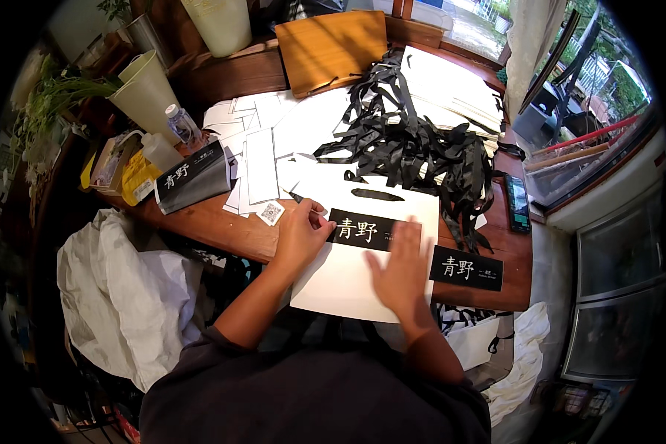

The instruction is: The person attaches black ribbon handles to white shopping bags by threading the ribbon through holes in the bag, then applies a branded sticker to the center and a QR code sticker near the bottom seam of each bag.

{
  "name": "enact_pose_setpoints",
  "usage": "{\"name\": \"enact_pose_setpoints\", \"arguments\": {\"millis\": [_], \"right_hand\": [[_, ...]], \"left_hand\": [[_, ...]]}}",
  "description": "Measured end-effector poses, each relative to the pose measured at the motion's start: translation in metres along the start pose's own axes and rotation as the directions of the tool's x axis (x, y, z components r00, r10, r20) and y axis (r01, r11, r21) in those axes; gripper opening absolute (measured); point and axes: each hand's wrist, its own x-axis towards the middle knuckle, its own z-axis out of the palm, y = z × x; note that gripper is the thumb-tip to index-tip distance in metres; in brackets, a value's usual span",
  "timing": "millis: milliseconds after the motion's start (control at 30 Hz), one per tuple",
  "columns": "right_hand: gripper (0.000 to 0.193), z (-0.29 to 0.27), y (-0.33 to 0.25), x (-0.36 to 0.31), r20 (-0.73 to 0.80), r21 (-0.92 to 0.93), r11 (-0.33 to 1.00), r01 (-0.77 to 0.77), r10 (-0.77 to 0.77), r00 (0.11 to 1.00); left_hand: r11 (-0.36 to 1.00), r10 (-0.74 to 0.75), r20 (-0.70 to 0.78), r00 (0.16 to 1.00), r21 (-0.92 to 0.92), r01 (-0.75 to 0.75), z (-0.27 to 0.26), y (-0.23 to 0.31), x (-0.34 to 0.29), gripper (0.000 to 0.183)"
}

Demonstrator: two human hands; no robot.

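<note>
Stack of black labels (194, 176): lying far left on the wooden table (229, 229), beside a small plastic bottle (183, 124).
Left hand (300, 235): fingertips pinching the left end of the black label (368, 230), pressing it onto the white paper bag (348, 277).
Right hand (401, 270): open and flat, palm down on the bag, touching the label's right edge.
Second black label (466, 268): loose just right of the bag.
Black ribbons (422, 148): tangled heap behind, over more white bags.

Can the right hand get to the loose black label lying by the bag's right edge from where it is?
Probably yes: the right hand rests flat on the white paper bag, and the loose black label lies just beside it with nothing between them.
</note>
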Motion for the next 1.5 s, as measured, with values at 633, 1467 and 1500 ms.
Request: {"name": "enact_pose_setpoints", "arguments": {"millis": [633, 1467, 1500], "right_hand": [[0.037, -0.097, 0.002, -0.087, -0.539, 0.525, 0.756, 0.392, -0.061, 0.840], [0.045, -0.050, 0.030, -0.099, -0.202, 0.968, 0.005, 0.252, 0.614, 0.763], [0.045, -0.056, 0.031, -0.096, -0.210, 0.964, -0.002, 0.264, 0.603, 0.769]], "left_hand": [[0.714, 0.112, -0.257, 0.960, -0.652, -0.257, -0.058, -0.034, -0.018, 0.028], [0.795, 0.524, 0.139, 0.840, -0.434, -0.424, -0.075, 0.058, -0.017, 0.037], [0.720, 0.603, 0.155, 0.783, -0.529, -0.450, -0.083, 0.060, -0.020, 0.036]]}}
